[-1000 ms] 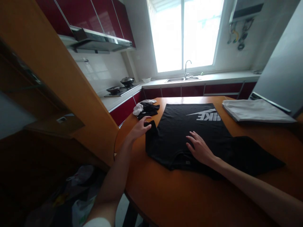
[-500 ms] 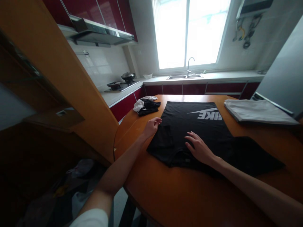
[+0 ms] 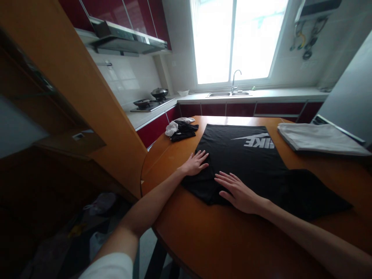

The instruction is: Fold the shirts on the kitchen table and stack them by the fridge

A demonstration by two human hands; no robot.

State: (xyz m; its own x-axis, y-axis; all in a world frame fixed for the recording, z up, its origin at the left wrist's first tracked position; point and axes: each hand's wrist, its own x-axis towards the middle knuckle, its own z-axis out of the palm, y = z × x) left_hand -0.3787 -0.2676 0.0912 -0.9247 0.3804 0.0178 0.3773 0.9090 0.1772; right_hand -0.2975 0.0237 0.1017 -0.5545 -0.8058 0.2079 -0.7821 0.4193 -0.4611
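Note:
A black T-shirt [image 3: 247, 159] with a white printed logo lies flat on the round orange wooden table [image 3: 232, 240], its collar end toward me. My left hand [image 3: 195, 164] rests open and flat on the shirt's folded-in left edge. My right hand [image 3: 237, 190] lies open, fingers spread, on the shirt near the collar. The shirt's right sleeve [image 3: 316, 193] spreads out to the right.
A small heap of black and white cloth [image 3: 180, 130] sits at the table's far left. A folded white garment [image 3: 316, 138] lies at the far right. Behind are a counter with a sink [image 3: 228, 93], a stove [image 3: 149, 104] and a wooden cabinet [image 3: 72, 97] on the left.
My left hand folded the shirt's left sleeve inward and now presses flat on the fold. My right hand slid a little left toward the collar.

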